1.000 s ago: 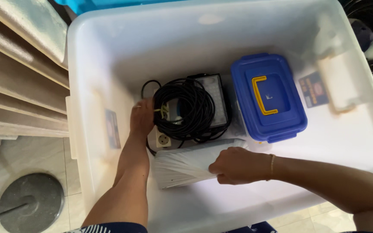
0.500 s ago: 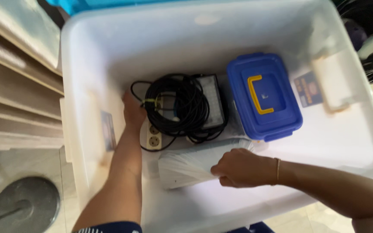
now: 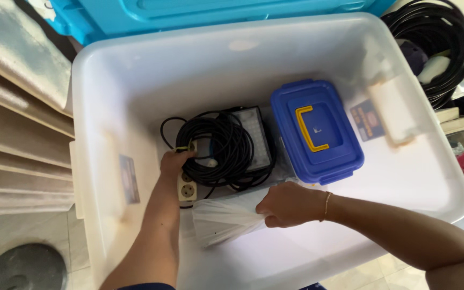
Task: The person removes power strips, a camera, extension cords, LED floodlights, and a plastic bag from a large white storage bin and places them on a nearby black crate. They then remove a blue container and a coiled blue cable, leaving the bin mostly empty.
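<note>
Both my hands reach down into a large white plastic tub (image 3: pixel 103 96). My left hand (image 3: pixel 174 162) grips the edge of a coiled black cable (image 3: pixel 221 147) beside a white power strip (image 3: pixel 187 185). The coil lies on a flat grey panel light (image 3: pixel 257 134). My right hand (image 3: pixel 291 205) is closed on the gathered end of a white plastic bag (image 3: pixel 221 221) lying on the tub's bottom at the near side. A blue lidded box with a yellow handle (image 3: pixel 317 129) sits to the right of the coil.
A turquoise lid (image 3: pixel 216 11) leans behind the tub. More black cable coils (image 3: pixel 436 37) lie outside at the upper right. Beige stepped boards (image 3: pixel 12 134) run along the left, and a round grey base (image 3: pixel 22 268) stands on the tiled floor at the lower left.
My left hand has stayed on the cable coil and my right hand on the bag; the view has shifted so the tub sits a little lower and to the right.
</note>
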